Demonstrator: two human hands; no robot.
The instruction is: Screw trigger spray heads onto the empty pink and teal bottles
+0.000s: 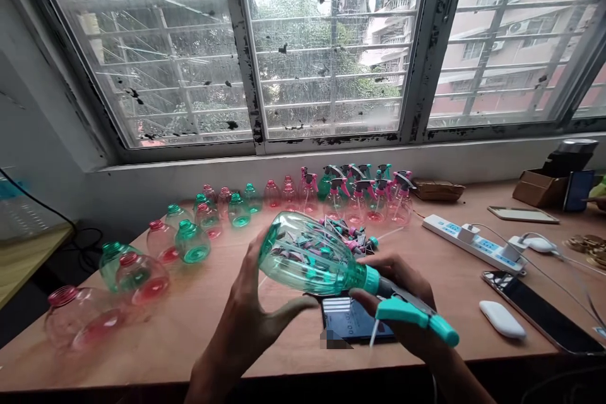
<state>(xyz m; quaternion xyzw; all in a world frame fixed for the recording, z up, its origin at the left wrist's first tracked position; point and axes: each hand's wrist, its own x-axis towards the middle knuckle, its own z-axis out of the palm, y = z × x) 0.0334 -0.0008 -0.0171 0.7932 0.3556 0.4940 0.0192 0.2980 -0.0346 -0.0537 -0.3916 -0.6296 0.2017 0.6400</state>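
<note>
Left hand (250, 303): fingers apart, likely steadying translucent green plastic bottle (307, 259), frame centre
Right hand (411, 278): clamped on teal plastic collar (372, 279)

We're looking at a makeshift workshop, folks: bottles (192, 243) line the table (180, 334), spray heads (364, 243) lie heaped, a strip (490, 254) feeds chargers under a barred window (326, 44)!

Held bottle (307, 255) see-through green, spray head (402, 312) teal and grey; power strip (487, 245) white with blue patches; tabletop (265, 347) pinkish brown.
</note>
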